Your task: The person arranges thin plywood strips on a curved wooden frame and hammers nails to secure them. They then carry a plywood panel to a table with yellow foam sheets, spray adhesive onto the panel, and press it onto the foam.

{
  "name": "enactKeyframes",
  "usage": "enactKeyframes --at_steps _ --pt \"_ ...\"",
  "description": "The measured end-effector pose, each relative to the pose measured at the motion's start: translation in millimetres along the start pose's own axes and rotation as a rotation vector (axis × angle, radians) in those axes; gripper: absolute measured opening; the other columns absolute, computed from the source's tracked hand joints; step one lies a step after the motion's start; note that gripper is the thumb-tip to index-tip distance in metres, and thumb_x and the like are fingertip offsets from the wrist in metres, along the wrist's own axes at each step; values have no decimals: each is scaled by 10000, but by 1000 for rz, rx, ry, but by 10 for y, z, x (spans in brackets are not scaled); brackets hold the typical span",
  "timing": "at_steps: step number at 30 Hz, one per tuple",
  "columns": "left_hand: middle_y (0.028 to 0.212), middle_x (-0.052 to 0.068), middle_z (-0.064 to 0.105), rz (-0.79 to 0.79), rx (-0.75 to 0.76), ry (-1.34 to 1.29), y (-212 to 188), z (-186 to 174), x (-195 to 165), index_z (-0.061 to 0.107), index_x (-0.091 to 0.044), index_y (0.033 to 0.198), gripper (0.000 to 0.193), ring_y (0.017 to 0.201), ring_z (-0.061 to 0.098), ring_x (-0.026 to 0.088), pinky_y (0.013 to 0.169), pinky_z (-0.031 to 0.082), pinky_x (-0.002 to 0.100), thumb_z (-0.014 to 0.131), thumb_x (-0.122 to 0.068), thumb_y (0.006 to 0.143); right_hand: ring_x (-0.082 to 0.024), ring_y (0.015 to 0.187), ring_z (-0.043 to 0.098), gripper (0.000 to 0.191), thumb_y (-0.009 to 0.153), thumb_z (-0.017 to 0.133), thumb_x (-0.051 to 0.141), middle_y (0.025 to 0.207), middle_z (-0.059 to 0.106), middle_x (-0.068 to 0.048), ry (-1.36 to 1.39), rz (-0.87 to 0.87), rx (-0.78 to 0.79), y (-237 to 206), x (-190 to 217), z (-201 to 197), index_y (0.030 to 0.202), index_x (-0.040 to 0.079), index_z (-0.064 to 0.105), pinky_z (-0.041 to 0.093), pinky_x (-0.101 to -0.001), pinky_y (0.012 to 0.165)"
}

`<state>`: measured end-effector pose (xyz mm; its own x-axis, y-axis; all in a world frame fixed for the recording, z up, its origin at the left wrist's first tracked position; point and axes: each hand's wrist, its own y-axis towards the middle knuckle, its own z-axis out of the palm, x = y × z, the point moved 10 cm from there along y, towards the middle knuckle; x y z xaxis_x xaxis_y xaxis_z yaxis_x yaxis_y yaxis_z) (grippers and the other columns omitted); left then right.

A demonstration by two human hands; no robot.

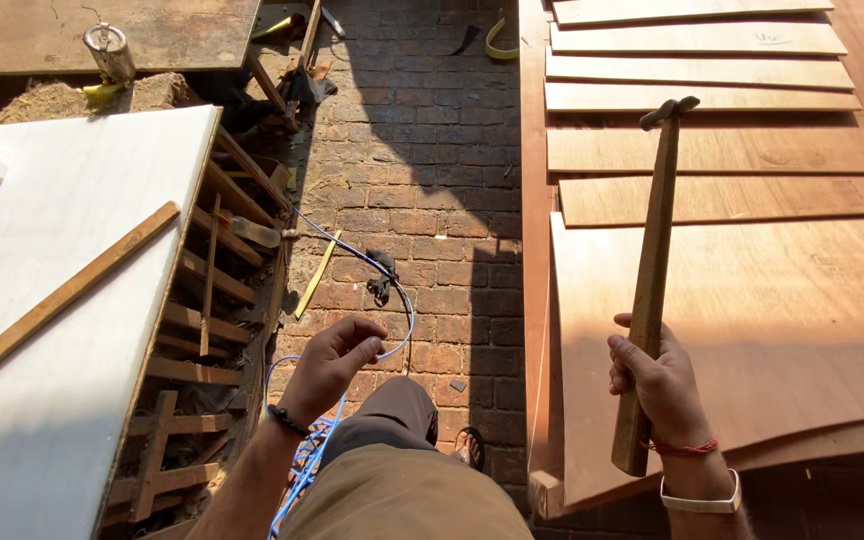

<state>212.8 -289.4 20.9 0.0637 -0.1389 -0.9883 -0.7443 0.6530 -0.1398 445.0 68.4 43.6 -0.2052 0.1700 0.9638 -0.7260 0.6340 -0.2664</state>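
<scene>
Right hand (657, 380) around hammer (652, 280) handle

No pkgs, labels, signs or screens in view, as far as can be told. Faint dark pencil-like marks on a few of the pale brown plywood sheets (702, 150) at right, too small to tell if writing or just scuffs. Small metal can w/ handle (109, 50) sits top left on a rusty brown sheet; no label visible on it from here.
</scene>
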Motion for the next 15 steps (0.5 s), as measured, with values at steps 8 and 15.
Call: enactKeyframes --at_steps 8,15 --pt "941 62 747 -63 -30 -54 2504 -1223 574 705 0 1113 217 864 699 132 788 584 300 659 -153 966 -152 580 563 286 921 696 109 704 576 -69 -223 11 -179 2031 40 479 1171 6 604 460 -323 535" --pt "960 83 740 -61 -147 -102 5003 -2268 129 700 7 1141 224 870 681 139 795 554 292 652 -130 970 -156 577 582 191 902 689 81 692 582 -64 311 23 -411 3838 339 1487 1065 4 628 508 -323 538"
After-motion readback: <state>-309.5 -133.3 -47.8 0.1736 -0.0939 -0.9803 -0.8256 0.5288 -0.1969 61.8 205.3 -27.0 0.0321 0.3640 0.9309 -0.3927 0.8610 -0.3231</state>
